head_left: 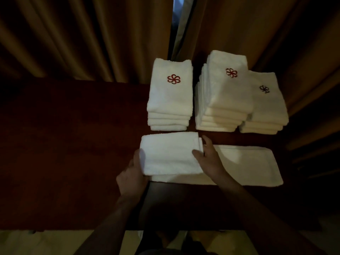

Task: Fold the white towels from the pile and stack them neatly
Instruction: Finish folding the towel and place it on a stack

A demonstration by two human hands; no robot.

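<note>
Both hands hold a folded white towel (pixel 170 153) at its ends: the left hand (pixel 131 173) curls round the 9 o'clock end with its thumb on top, and the right hand (pixel 208 157) grips the 3 o'clock end, thumb lying over the fold. Under it a flat towel (pixel 246 164) stretches toward 3 o'clock on the dark red table (pixel 73 144). At 12 o'clock stand three stacks, left stack (pixel 170 94), middle stack (pixel 225 89) and right stack (pixel 266 103), before brown curtains (pixel 82 37).

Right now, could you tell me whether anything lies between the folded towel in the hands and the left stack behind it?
Nothing visible does. The folded towel, held by the left hand and right hand, lies just in front of the left stack, with only a bare strip of dark red tabletop between them.
</note>
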